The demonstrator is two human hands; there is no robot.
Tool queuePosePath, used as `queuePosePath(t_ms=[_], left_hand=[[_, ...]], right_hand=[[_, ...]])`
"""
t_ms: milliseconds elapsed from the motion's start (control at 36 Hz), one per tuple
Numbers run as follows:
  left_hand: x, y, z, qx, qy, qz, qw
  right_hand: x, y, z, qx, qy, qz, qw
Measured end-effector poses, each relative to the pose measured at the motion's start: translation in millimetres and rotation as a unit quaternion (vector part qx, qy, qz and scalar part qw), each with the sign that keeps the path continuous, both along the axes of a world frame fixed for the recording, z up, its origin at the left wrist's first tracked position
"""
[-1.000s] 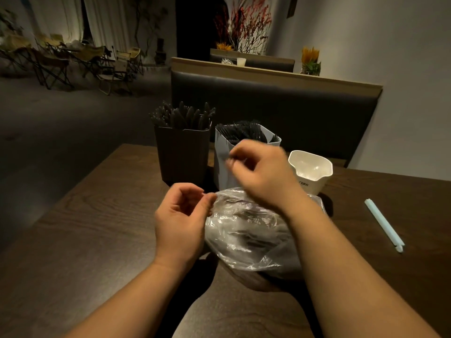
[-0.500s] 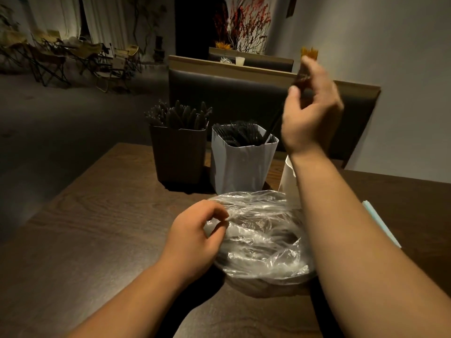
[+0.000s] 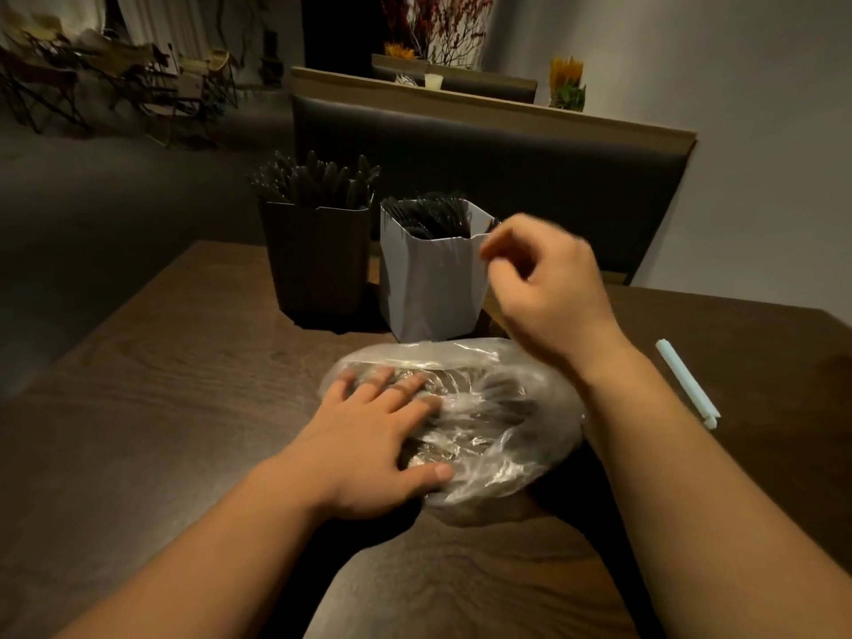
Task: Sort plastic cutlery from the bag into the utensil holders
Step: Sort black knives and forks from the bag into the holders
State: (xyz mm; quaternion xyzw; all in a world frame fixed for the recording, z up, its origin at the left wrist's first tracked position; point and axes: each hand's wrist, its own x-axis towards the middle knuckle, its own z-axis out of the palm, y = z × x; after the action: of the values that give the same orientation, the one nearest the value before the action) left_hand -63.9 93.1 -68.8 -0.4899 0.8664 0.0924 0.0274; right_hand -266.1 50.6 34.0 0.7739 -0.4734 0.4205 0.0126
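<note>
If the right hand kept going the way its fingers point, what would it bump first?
Probably the pale holder, near its upper right corner: the right hand points its curled fingers left at it. Depth is unclear, so it might pass in front.

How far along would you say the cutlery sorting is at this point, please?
Both the dark holder and the white holder already hold black cutlery. The right hand is at the white holder's rim, its grip blurred; the left hand presses on the bag. Dark pieces inside it remain unsorted.
</note>
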Motion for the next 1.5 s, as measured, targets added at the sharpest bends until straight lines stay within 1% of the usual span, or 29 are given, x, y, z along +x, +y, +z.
queuePosePath(t_ms=[28,56,83,111,139,167,194,250,278,361,444,528,667,722,778,861,917,972,1028,1083,1167,1194,1222,1278,1306,1361,1389,1444,1500], left_hand=[[0,0,0,0.011,-0.010,0.004,1.000],[1,0,0,0.018,-0.019,0.006,1.000],[1,-1,1,0.022,-0.026,0.006,0.999],[2,-1,1,0.020,-0.029,0.006,0.999],[1,-1,3,0.014,-0.025,0.008,1.000],[0,0,5,0.003,-0.015,0.012,1.000],[-2,1,6,-0.010,-0.001,0.019,1.000],[-5,2,6,-0.061,0.035,0.036,0.997],[-5,1,6,-0.095,0.056,0.037,0.993],[-2,-5,0,-0.150,0.112,0.034,0.982],[0,-7,-2,-0.155,0.164,0.048,0.973],[-3,-6,-3,-0.150,0.140,0.054,0.977],[-6,-11,-5,-0.151,0.110,0.051,0.981],[-5,-10,-7,-0.162,0.117,0.038,0.979],[-1,-9,-7,-0.186,0.169,0.021,0.968],[6,-8,-2,-0.236,0.234,0.007,0.943],[8,-6,4,-0.298,0.285,0.024,0.911],[8,-3,7,-0.323,0.331,0.075,0.883],[6,-3,8,-0.298,0.364,0.157,0.868],[6,-4,9,-0.254,0.376,0.234,0.860],[13,-10,4,-0.172,0.404,0.280,0.854],[16,-13,1,-0.144,0.417,0.277,0.853],[18,-15,-1,-0.132,0.417,0.271,0.857],[19,-17,-2,-0.147,0.379,0.263,0.875],[19,-17,-3,-0.155,0.357,0.260,0.884],[18,-19,-3,-0.161,0.323,0.249,0.898],[17,-19,-3,-0.163,0.315,0.239,0.904],[15,-20,-4,-0.163,0.318,0.221,0.908],[13,-18,-3,-0.150,0.345,0.208,0.903]], right_hand=[[1,14,-8,0.028,0.004,0.026,0.999],[1,25,-17,0.057,0.039,0.034,0.997],[0,33,-28,0.074,0.105,0.019,0.992],[-3,37,-42,0.085,0.191,-0.009,0.978],[-6,39,-53,0.116,0.274,-0.035,0.954],[-10,38,-64,0.174,0.323,-0.051,0.929],[-13,37,-74,0.241,0.333,-0.051,0.910],[-18,33,-93,0.333,0.315,-0.030,0.888],[-19,32,-100,0.342,0.310,-0.024,0.887],[-15,32,-107,0.308,0.272,-0.024,0.911],[-11,31,-104,0.263,0.233,-0.028,0.936],[-9,31,-105,0.238,0.217,-0.012,0.947],[-4,34,-98,0.239,0.255,-0.032,0.936],[-2,35,-97,0.244,0.265,-0.039,0.932],[-4,35,-97,0.243,0.254,-0.043,0.935],[-11,36,-99,0.204,0.193,-0.037,0.959],[-16,36,-100,0.177,0.125,-0.029,0.976],[-20,35,-100,0.170,0.088,-0.033,0.981],[-23,36,-99,0.184,0.082,-0.031,0.979],[-25,41,-94,0.192,0.090,-0.011,0.977],[-29,48,-86,0.214,0.081,0.042,0.973],[-31,48,-84,0.223,0.049,0.053,0.972],[-32,49,-80,0.229,-0.004,0.061,0.972],[-36,49,-71,0.216,-0.116,0.048,0.968],[-39,49,-68,0.195,-0.133,0.022,0.971],[-46,50,-64,0.160,-0.086,-0.042,0.982],[-48,50,-63,0.161,-0.053,-0.054,0.984],[-48,53,-61,0.218,0.002,-0.031,0.975],[-42,55,-63,0.310,0.059,0.008,0.949]])
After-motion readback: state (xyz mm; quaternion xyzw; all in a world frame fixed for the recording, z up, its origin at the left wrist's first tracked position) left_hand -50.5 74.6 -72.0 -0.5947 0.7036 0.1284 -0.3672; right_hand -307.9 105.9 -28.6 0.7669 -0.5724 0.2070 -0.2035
